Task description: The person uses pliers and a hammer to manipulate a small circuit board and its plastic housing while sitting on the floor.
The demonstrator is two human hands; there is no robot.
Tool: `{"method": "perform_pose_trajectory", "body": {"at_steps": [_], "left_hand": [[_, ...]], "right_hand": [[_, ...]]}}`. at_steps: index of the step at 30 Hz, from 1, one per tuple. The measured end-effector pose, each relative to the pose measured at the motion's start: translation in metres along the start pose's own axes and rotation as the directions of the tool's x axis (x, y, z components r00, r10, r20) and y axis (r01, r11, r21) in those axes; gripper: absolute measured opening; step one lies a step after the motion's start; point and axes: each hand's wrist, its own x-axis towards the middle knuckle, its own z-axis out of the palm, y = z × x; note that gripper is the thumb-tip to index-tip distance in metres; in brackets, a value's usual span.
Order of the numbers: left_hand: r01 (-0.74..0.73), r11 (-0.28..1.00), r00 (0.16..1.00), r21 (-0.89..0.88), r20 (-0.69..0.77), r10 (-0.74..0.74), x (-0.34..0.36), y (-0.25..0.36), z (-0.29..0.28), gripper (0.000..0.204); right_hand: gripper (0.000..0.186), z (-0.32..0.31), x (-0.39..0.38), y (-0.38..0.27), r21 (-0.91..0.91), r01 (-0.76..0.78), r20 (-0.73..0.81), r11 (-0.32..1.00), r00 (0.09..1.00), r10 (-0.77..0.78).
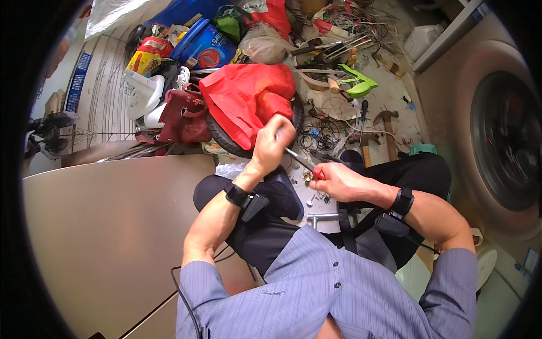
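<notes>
My right hand is closed around the red handle of a tool with a thin metal shaft, like a screwdriver. The shaft slants up and left to my left hand. That hand makes a fist at the shaft's far end; something pale shows between its fingers, too covered to name. Just beyond it, a red cloth lies over a black tyre. Below my hands, small screws and metal bits are scattered near a metal bar with a crosspiece.
Hammers and a bright green tool lie at the right, near tangled wires. A blue bucket and a maroon bag stand at the left. A front-loading washing machine borders the right; a large metallic panel, the left.
</notes>
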Motion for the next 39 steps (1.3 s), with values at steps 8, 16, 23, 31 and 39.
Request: {"method": "perform_pose_trajectory", "body": {"at_steps": [8, 16, 23, 31, 39], "left_hand": [[0.144, 0.137, 0.863, -0.98, 0.057, -0.501, 0.029, 0.005, 0.007, 0.043], [0.12, 0.111, 0.855, -0.987, 0.045, -0.517, 0.028, 0.009, 0.002, 0.047], [0.071, 0.135, 0.858, -0.988, -0.008, -0.514, 0.029, 0.006, 0.004, 0.046], [0.0, 0.655, 0.863, -0.756, -0.331, -0.381, 0.026, 0.006, 0.014, 0.034], [0.002, 0.947, 0.906, -0.321, -0.401, -0.137, 0.022, 0.01, 0.026, 0.02]], "right_hand": [[0.027, -0.02, 0.01, -0.029, 0.243, -0.014, -0.013, 0.97, 1.0, 0.017], [0.024, -0.018, 0.01, -0.04, 0.201, -0.099, 0.086, 0.975, 0.993, 0.083], [0.016, -0.007, 0.026, -0.021, 0.296, -0.145, 0.188, 0.944, 0.978, 0.091], [0.017, -0.008, 0.025, -0.037, 0.183, -0.236, 0.06, 0.954, 0.972, 0.229], [0.038, -0.008, 0.032, -0.017, -0.339, -0.046, -0.177, 0.94, 0.984, -0.015]]}}
